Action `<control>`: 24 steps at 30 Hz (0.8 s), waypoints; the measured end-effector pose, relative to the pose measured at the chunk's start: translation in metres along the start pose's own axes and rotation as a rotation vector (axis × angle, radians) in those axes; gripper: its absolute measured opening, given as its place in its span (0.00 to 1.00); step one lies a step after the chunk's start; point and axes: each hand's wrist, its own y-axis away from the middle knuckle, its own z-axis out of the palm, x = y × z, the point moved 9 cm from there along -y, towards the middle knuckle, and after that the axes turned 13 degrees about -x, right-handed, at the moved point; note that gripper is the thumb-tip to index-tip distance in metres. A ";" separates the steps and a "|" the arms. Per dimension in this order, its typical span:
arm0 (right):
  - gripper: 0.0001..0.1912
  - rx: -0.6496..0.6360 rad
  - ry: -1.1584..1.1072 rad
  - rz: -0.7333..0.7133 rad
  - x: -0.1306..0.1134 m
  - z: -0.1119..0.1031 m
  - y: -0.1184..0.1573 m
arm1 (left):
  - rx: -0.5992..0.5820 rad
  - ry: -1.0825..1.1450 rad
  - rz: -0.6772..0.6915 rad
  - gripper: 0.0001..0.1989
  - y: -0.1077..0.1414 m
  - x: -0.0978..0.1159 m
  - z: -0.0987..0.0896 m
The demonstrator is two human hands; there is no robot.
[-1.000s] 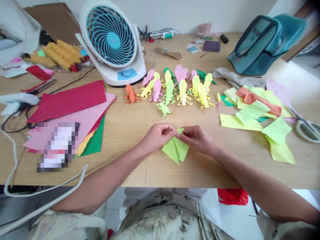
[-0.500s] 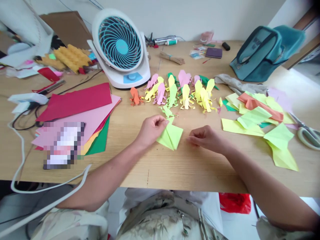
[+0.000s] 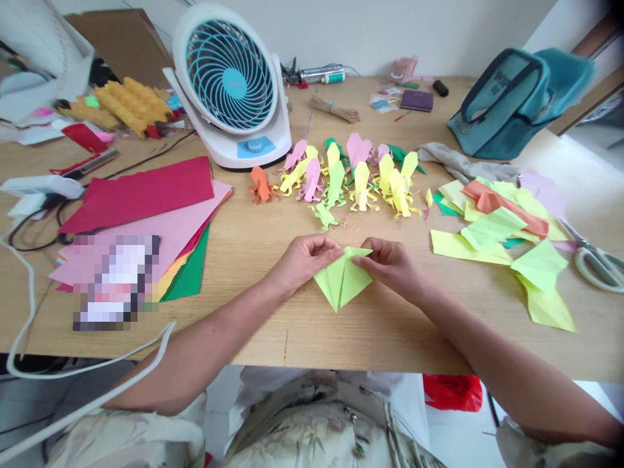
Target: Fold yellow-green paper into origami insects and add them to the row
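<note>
A light green folded sheet of paper (image 3: 336,286), creased down its middle and pointed toward me, is held just over the table's front half. My left hand (image 3: 312,260) pinches its upper left edge between thumb and fingers. On its right side, my right hand (image 3: 392,266) grips the upper corner the same way. Just beyond the paper lies a small light green folded paper figure (image 3: 325,214). Behind it stand several folded paper figures in yellow (image 3: 361,185), pink (image 3: 311,179), green and orange (image 3: 260,184).
Coloured paper sheets (image 3: 146,195) and a blurred-out phone-like object (image 3: 117,279) lie at left, near a white cable. A fan (image 3: 234,84) stands behind. On the right are paper scraps (image 3: 492,227), scissors (image 3: 597,260) and a teal bag (image 3: 502,104).
My right hand has moved left and taken hold of the paper's right corner. The paper has turned and shifted slightly toward me; my left hand still pinches it.
</note>
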 end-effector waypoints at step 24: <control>0.16 0.194 0.086 -0.095 -0.011 -0.034 0.007 | -0.014 -0.234 -0.028 0.15 0.000 -0.007 0.004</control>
